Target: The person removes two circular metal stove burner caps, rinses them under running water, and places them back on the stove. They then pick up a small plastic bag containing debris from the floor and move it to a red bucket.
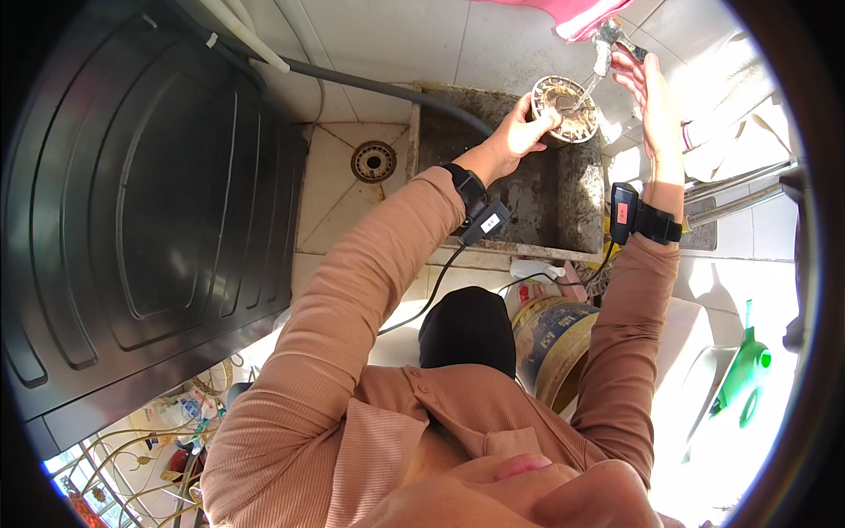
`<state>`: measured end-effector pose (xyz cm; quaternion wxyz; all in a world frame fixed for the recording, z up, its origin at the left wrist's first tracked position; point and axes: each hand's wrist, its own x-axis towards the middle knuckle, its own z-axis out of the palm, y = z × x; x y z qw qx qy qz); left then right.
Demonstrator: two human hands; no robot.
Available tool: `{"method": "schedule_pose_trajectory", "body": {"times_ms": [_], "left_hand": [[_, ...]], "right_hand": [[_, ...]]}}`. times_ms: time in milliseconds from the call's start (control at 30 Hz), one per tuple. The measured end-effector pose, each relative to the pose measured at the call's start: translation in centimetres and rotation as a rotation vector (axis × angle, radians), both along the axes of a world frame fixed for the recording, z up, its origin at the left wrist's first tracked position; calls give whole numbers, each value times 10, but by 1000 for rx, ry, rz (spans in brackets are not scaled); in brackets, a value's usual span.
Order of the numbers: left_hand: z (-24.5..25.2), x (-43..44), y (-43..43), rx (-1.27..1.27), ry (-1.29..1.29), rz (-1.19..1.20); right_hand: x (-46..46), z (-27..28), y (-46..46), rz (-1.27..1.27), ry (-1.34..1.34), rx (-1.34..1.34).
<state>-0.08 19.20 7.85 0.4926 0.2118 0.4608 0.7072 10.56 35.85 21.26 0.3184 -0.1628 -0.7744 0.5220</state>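
Observation:
My left hand (518, 135) grips a round, dirty drain strainer (565, 109) by its edge, thumb across its face. The strainer is tilted, with brown grime between its slots. Water runs onto it from a wall tap (603, 53). My right hand (643, 92) is raised beside the tap's lever (630, 49), fingers extended; whether they touch it I cannot tell. Below the hands lies a stained stone sink (508, 249).
A floor drain (373, 162) lies left of the sink, near a large black appliance top (178, 191). A grey hose (389, 90) runs into the sink. Pink cloth (574, 14) hangs above. A bucket (551, 336), bottles and a green watering can (743, 376) stand nearer me.

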Motion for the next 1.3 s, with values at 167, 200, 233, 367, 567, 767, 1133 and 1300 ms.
{"method": "schedule_pose_trajectory", "body": {"times_ms": [167, 200, 233, 367, 567, 767, 1133, 1300], "left_hand": [[-2, -1, 7, 5, 31, -28], [-3, -2, 7, 14, 47, -37], [-5, -2, 6, 19, 59, -53], [-13, -5, -7, -67, 232, -107], [-21, 6, -20, -151, 77, 1], [-26, -6, -33, -3, 18, 48], [-18, -14, -57, -107, -31, -49], [-23, -11, -52, -176, 61, 11]], "right_hand": [[25, -68, -53, -169, -182, 147], [28, -84, -66, -139, -288, 364], [29, -96, -73, -74, -365, 857], [15, -116, -72, 18, -352, 834], [1, -120, -87, -165, -489, 879], [4, -133, -127, -145, -333, 793], [-13, -110, -92, 95, -381, 1023], [-13, -141, -121, -238, -587, 990]]}}
